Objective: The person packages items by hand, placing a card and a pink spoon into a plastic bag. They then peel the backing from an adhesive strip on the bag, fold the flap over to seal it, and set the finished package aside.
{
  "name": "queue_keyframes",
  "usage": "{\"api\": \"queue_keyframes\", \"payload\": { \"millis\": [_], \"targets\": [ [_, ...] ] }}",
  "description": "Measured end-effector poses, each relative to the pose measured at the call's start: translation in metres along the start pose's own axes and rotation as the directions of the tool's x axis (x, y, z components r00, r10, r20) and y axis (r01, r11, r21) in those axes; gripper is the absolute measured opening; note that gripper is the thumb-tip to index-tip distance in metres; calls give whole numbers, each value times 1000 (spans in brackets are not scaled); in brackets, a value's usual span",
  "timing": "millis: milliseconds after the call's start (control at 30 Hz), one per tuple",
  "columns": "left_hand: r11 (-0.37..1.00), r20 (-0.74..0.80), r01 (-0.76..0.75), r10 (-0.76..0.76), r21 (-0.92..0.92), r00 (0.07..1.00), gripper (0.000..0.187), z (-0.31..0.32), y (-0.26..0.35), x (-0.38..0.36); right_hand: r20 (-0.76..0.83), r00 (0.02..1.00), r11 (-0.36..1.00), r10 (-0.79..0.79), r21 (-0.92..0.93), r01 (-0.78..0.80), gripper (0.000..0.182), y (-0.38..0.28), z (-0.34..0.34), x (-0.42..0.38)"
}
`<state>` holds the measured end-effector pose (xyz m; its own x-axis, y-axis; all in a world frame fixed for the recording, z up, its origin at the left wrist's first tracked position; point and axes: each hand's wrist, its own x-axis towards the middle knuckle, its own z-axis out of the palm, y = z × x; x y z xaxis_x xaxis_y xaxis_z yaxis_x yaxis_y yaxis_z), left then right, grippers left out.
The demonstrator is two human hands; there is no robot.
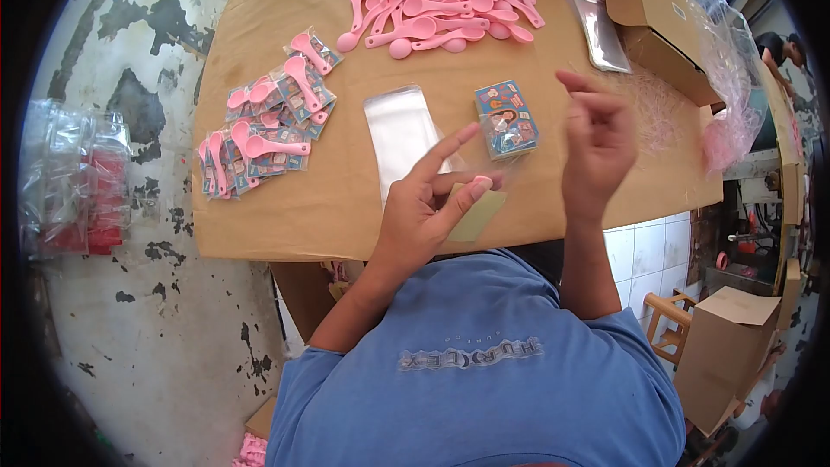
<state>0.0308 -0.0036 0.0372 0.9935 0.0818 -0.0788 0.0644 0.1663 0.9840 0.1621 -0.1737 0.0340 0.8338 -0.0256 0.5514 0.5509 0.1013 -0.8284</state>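
Observation:
My left hand [425, 201] is over the table's near side, its index finger stretched forward and its thumb pressed on a pale yellow-green card [477, 218]. Something clear, perhaps plastic film, shows faintly by the thumb. My right hand [598, 151] is raised to the right, blurred by motion; whether its fingers hold anything cannot be made out. Between the hands lies a stack of blue printed cards [507, 119]. Just beyond my left hand is a pile of clear plastic bags [399, 125], lying flat.
A heap of pink measuring spoons [441, 0] covers the far middle. Bagged spoons with cards [264, 121] are piled at left. More clear bags [598, 30], an open cardboard box [661, 22] and pink shreds [657, 108] occupy the right. A person [778, 56] is at far right.

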Motion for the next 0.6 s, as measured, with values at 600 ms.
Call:
{"api": "queue_keyframes", "payload": {
  "millis": [600],
  "targets": [
    [956,-167,-176,139,-234,976,26,-18,-17,8,552,698,824,456,33,-565,17,-8,11,-40]
  ]
}}
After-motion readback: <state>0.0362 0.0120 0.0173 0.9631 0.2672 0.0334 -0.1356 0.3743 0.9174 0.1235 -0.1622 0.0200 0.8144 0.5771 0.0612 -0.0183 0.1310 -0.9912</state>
